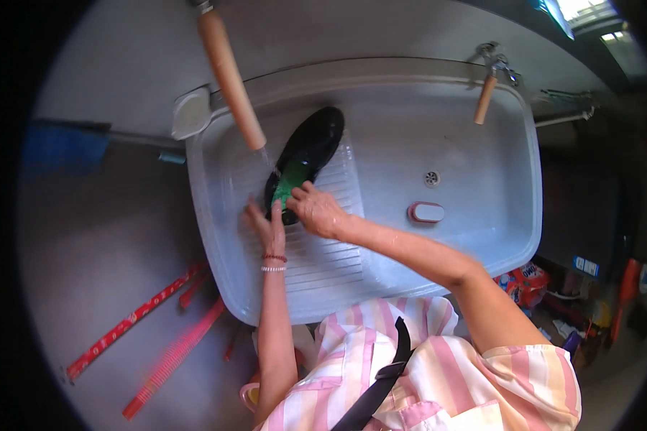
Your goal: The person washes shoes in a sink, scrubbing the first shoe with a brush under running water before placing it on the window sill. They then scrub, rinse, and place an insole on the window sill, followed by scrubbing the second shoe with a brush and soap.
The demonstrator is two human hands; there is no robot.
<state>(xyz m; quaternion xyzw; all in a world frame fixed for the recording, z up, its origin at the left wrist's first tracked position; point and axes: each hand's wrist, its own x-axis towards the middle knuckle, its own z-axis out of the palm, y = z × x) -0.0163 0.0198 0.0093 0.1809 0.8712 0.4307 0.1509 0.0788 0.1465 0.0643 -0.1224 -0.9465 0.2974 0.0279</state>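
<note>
A wet black shoe (317, 134) with a green insole (293, 180) lies on the ribbed washboard part (329, 258) of a white laundry sink (202, 215). Water runs down beside it from a tap with a long orange-brown sleeve (232, 81). My left hand (268, 223) is at the heel's left side, slightly blurred, its fingers apart. My right hand (317, 210) touches the heel opening from the right with curled fingers; whether it grips the shoe's edge is hidden. A pink and white scrubbing brush (427, 212) lies in the basin to the right.
A second tap with a short orange-brown sleeve (485, 99) hangs over the basin's right end, above the metal drain (432, 178). A white dish (192, 113) sits at the sink's back left corner. Red patterned tubes (135, 318) lie at the lower left; detergent bags (525, 283) stand at the right.
</note>
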